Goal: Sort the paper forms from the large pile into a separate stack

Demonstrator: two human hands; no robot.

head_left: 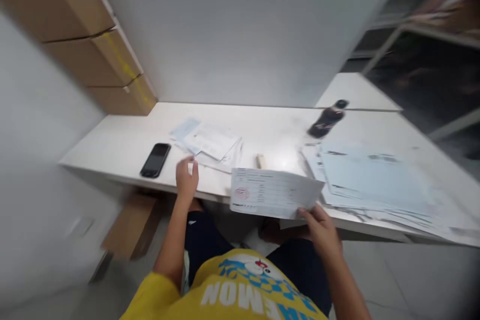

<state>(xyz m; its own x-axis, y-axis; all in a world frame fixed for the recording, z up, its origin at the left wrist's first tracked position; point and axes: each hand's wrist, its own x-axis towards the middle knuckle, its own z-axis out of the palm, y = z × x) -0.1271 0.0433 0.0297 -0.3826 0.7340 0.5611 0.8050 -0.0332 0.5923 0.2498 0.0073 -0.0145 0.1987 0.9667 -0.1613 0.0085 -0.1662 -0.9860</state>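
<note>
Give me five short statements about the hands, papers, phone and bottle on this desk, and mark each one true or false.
1. The right hand holds a printed form by its lower edge. True.
2. The left hand grips the phone. False: it hangs at the desk edge, right of the phone and apart from it.
3. The dark bottle lies toppled on the floor. False: it is on the desk.
4. A wide paper stack lies on the desk's right side. True.
5. Cardboard boxes are stacked at the left wall. True.
</note>
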